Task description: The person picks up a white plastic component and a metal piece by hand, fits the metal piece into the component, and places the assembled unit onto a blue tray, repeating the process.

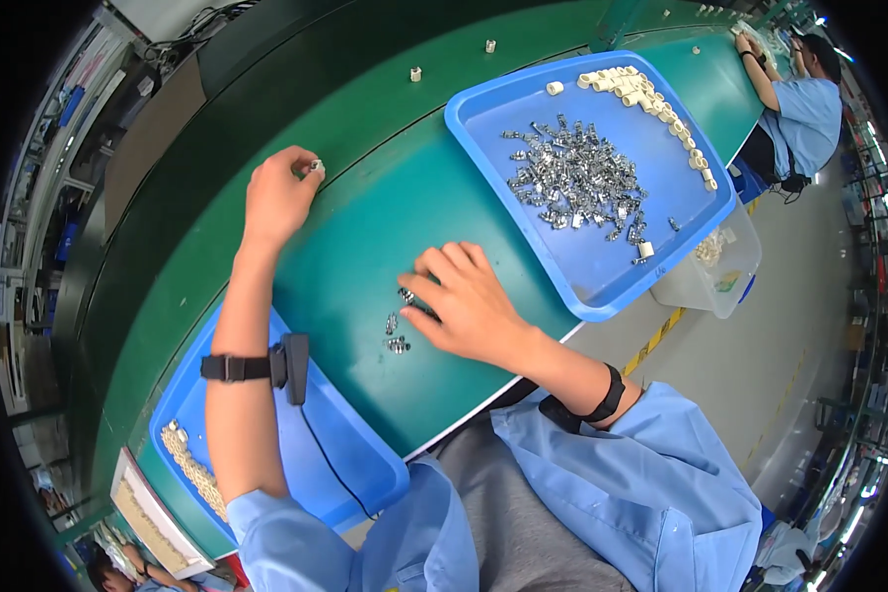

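My left hand (282,197) is at the far side of the green table, its thumb and fingertips pinched round a small white cylindrical part (317,167) with a metallic look at its end. Nearer the middle, my right hand (464,301) hovers low with its fingers apart and bent. Its thumb and index finger are either side of a few small shiny metal clips (406,294), some partly hidden under the hand. More loose metal clips (397,344) lie on the tabletop just left of that hand.
A blue tray (523,232) at the right holds heaped metal clips and rows of cream cylinders. Another blue tray (350,464), below my left forearm, holds cream parts. Two small white parts (415,74) stand on the far strip. A co-worker (804,109) sits far right.
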The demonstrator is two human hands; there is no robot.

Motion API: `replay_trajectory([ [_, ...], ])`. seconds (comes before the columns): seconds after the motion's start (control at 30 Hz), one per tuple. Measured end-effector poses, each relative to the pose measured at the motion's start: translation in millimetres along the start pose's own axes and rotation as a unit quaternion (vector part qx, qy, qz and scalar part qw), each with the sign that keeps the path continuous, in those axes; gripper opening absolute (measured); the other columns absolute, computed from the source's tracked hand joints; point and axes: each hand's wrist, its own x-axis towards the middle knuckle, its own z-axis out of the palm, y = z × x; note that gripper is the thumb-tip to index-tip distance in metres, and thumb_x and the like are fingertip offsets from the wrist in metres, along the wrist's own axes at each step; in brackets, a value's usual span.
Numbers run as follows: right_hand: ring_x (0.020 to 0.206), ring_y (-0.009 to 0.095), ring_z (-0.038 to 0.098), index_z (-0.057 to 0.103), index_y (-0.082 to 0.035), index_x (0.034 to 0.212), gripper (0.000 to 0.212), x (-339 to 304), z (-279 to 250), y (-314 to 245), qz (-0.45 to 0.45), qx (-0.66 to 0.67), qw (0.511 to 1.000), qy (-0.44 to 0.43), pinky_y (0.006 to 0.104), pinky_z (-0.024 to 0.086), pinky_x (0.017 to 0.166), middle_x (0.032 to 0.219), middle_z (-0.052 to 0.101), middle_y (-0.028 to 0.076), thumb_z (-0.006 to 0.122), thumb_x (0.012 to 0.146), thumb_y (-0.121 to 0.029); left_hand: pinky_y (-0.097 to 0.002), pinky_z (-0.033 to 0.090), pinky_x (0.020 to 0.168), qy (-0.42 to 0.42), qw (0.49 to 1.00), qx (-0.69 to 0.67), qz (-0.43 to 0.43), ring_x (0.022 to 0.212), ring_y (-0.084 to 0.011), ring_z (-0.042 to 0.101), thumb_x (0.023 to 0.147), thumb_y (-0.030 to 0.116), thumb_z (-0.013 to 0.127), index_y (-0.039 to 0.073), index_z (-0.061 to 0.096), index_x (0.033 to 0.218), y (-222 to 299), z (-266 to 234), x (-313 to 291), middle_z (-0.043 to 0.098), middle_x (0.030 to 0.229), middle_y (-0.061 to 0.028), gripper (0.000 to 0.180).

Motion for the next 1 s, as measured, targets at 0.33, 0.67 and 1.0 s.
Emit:
replay_trajectory([
  [0.33,0.094,0.024,0.057,0.073,-0.009,0.100,0.022,0,7,16,-0.014,0.022,1.000,-0.009,0.0442,0.042,0.095,0.094,0.060,0.003,0.073,0.078,-0.005,-0.0329,0.055,0.080,0.024,0.999,-0.028,-0.016,0.082,-0.0167,0.068,0.089,0.019,0.078,0.001,0.075,0.115,-10,64,69,0.075,0.092,-0.0078,0.032],
  [0.67,0.088,0.027,0.063,0.074,-0.006,0.093,0.019,5,6,9,-0.049,0.055,0.997,0.030,0.0436,0.045,0.089,0.093,0.065,0.006,0.071,0.076,0.001,-0.0459,0.054,0.092,0.193,0.980,-0.010,0.036,0.105,-0.0306,0.069,0.084,0.034,0.083,0.002,0.061,0.139,12,-23,-21,0.071,0.116,-0.0136,0.068],
  [1.0,0.086,0.028,0.063,0.072,-0.004,0.093,0.017,4,6,-1,-0.043,0.061,0.997,0.026,0.0404,0.044,0.089,0.091,0.065,0.008,0.072,0.077,0.002,-0.0392,0.048,0.092,0.266,0.917,0.189,-0.228,0.102,-0.0299,0.068,0.091,0.010,0.072,0.006,0.076,0.105,-101,-162,-324,0.072,0.105,-0.0115,0.015],
])
